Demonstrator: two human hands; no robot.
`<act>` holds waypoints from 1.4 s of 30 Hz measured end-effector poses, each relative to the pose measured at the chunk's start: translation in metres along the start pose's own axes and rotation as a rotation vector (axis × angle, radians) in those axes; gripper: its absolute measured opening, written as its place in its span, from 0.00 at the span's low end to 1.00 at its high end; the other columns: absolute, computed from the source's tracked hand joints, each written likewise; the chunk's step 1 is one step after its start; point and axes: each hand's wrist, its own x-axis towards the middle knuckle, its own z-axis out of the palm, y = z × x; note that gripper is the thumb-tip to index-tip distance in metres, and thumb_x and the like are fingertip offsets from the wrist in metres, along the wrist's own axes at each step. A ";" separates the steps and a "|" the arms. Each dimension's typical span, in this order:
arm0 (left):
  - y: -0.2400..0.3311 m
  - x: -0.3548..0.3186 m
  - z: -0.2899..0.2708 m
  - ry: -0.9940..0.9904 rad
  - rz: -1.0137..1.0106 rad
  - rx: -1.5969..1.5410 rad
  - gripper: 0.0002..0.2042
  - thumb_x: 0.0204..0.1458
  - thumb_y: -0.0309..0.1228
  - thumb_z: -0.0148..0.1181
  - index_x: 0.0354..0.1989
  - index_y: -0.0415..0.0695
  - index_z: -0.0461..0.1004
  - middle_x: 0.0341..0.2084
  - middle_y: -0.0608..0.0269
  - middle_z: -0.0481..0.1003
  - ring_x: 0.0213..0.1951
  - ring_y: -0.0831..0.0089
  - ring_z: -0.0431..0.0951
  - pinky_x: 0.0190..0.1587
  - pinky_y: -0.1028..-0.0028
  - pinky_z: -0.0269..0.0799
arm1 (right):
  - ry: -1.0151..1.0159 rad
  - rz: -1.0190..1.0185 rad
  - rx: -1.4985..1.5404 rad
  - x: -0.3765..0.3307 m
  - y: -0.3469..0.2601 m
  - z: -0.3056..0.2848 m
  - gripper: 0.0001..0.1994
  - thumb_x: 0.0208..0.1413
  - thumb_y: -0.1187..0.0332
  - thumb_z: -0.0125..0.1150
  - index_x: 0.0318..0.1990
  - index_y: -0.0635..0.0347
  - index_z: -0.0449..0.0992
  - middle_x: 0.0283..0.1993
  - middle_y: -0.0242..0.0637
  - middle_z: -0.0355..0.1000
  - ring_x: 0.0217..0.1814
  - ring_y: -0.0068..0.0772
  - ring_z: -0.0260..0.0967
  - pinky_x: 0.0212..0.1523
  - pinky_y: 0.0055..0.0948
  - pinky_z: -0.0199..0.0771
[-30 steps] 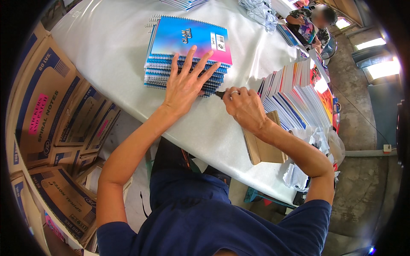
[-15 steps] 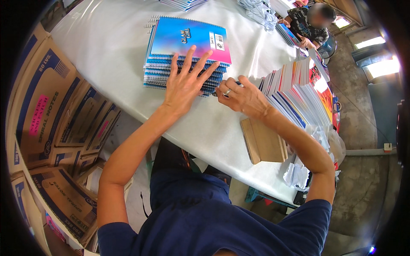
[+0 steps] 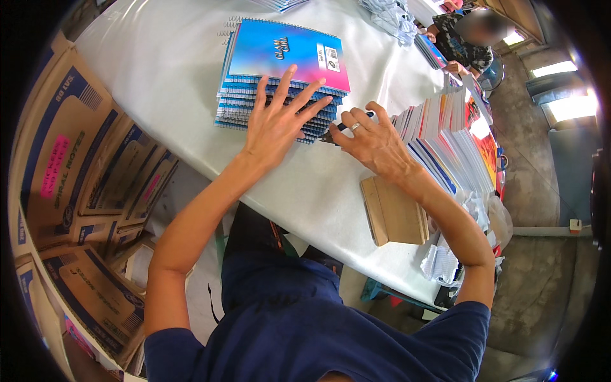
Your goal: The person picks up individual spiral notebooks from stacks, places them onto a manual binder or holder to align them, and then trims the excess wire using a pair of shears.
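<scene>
A stack of spiral notebooks with blue and pink covers lies on the table, its coil edges fanned in steps toward me. My left hand is spread flat over the coils, fingers stretched onto the top cover, holding nothing. Just right of the stack, my right hand is closed around dark-handled pliers. Their pointed tip is close to the lowest coils at the near right corner. Most of the handles is hidden by my fingers, so I cannot tell whether the tip touches a coil.
A tall, leaning pile of notebooks stands to the right. Nearer me are a brown cardboard piece and crumpled paper. Cardboard boxes are stacked at the left. Across the table, a person holds a notebook.
My right hand has shifted slightly right, away from the stack, and opened its grip a little, showing more of the pliers. My left hand stays on the coils.
</scene>
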 end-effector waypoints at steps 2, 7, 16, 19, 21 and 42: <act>0.003 -0.001 0.001 -0.016 -0.028 0.023 0.44 0.30 0.33 0.74 0.64 0.66 0.63 0.67 0.76 0.55 0.69 0.59 0.50 0.65 0.44 0.47 | 0.045 -0.054 -0.031 0.003 0.001 0.005 0.15 0.48 0.70 0.60 0.45 0.50 0.73 0.45 0.27 0.65 0.56 0.26 0.61 0.63 0.38 0.55; 0.006 -0.002 0.004 -0.055 -0.041 0.096 0.50 0.26 0.38 0.76 0.66 0.67 0.59 0.68 0.76 0.53 0.67 0.58 0.52 0.64 0.44 0.49 | 0.068 -0.143 -0.056 0.004 0.002 0.013 0.13 0.48 0.70 0.60 0.44 0.49 0.73 0.43 0.26 0.64 0.55 0.24 0.60 0.62 0.37 0.57; 0.007 -0.003 0.004 -0.055 -0.054 0.045 0.44 0.33 0.33 0.72 0.66 0.64 0.61 0.68 0.75 0.53 0.69 0.62 0.50 0.66 0.46 0.46 | -0.133 0.072 0.012 0.014 -0.027 0.013 0.07 0.46 0.70 0.61 0.34 0.53 0.78 0.34 0.26 0.70 0.47 0.26 0.67 0.48 0.31 0.67; 0.005 -0.005 0.006 -0.027 -0.046 0.079 0.45 0.33 0.34 0.73 0.66 0.64 0.60 0.68 0.75 0.53 0.69 0.61 0.51 0.65 0.45 0.47 | -0.450 0.230 0.150 0.025 -0.033 0.004 0.06 0.46 0.71 0.61 0.33 0.54 0.78 0.34 0.28 0.72 0.45 0.27 0.68 0.48 0.31 0.68; 0.004 -0.007 0.008 -0.001 -0.043 0.101 0.50 0.28 0.37 0.76 0.67 0.65 0.57 0.69 0.75 0.52 0.68 0.58 0.51 0.64 0.43 0.49 | -0.418 0.200 0.125 0.023 -0.027 0.002 0.07 0.46 0.72 0.60 0.35 0.54 0.78 0.38 0.31 0.72 0.47 0.28 0.67 0.51 0.33 0.67; 0.004 -0.011 0.007 -0.029 -0.046 0.012 0.50 0.29 0.35 0.75 0.68 0.65 0.56 0.69 0.75 0.52 0.68 0.58 0.52 0.63 0.43 0.49 | -0.470 0.308 0.065 0.023 -0.054 -0.002 0.13 0.50 0.64 0.62 0.42 0.59 0.76 0.40 0.38 0.75 0.41 0.37 0.74 0.36 0.39 0.75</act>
